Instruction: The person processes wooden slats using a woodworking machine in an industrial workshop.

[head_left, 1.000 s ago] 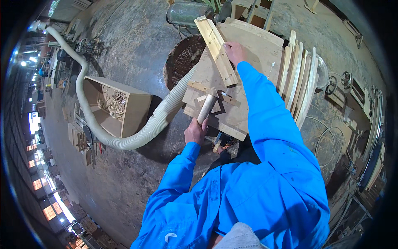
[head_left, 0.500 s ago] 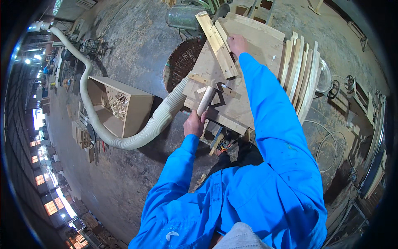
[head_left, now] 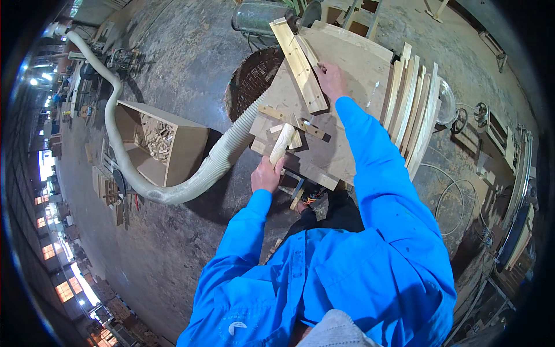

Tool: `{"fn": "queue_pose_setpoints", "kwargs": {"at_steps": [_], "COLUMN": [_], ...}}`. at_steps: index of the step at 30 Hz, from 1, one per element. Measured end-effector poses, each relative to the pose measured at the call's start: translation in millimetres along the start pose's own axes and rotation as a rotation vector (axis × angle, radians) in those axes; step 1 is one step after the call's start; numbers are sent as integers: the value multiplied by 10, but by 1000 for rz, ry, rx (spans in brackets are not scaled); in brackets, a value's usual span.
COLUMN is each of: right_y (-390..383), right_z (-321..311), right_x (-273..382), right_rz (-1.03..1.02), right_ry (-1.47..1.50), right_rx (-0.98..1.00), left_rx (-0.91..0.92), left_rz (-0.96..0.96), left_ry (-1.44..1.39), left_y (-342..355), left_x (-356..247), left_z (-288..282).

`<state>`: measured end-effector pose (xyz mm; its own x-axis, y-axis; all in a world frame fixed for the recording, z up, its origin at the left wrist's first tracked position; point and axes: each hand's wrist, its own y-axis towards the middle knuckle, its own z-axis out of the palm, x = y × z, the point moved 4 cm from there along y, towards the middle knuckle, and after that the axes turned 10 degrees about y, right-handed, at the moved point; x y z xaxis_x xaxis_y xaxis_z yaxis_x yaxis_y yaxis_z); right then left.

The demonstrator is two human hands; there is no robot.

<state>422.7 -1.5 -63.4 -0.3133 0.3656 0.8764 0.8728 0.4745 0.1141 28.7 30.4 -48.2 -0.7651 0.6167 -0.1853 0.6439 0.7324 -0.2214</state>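
Observation:
My left hand [head_left: 266, 175] is closed around the lower end of a short pale wooden piece [head_left: 281, 143], tilted upward over the near left corner of a worktable [head_left: 361, 75]. Farther off, my right hand [head_left: 333, 82] has its fingertips pressed at the near end of a narrow wooden strip [head_left: 307, 51]. That strip lies along the right side of a longer wooden board [head_left: 298, 66] with small holes. Between the hands, a small wooden bar [head_left: 309, 128] and other wood bits are fixed or resting on the tabletop; part of them is hidden behind the held piece.
Several long curved wooden strips [head_left: 410, 98] stand along the table's right edge. A wicker basket [head_left: 251, 81] sits left of the table. A ribbed hose [head_left: 237, 141] runs past a box [head_left: 185, 156] holding wood scraps. A green motor-like machine [head_left: 263, 18] stands beyond.
My right hand has come nearer to me along the strip. The wooden piece in my left hand has turned, showing a paler face. The whole view has shifted slightly.

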Motion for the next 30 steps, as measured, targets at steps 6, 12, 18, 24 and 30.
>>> {"fn": "queue_pose_setpoints", "kwargs": {"at_steps": [6, 12, 18, 24, 30], "right_y": [263, 594, 674, 762, 763], "right_z": [224, 377, 414, 437, 425], "right_x": [-77, -87, 21, -74, -39], "right_rz": [-19, 25, -20, -88, -93], "right_ry": [-58, 9, -33, -31, -30], "right_rx": [8, 35, 13, -48, -34], "left_rx": [48, -25, -2, 19, 11], "left_rz": [-37, 0, -28, -38, -21], "left_ry": [-16, -79, -63, -44, -33], "left_y": [-20, -62, -40, 16, 48], "left_x": [-20, -43, -31, -65, -30], "left_z": [-59, -78, -54, -10, 85]}}
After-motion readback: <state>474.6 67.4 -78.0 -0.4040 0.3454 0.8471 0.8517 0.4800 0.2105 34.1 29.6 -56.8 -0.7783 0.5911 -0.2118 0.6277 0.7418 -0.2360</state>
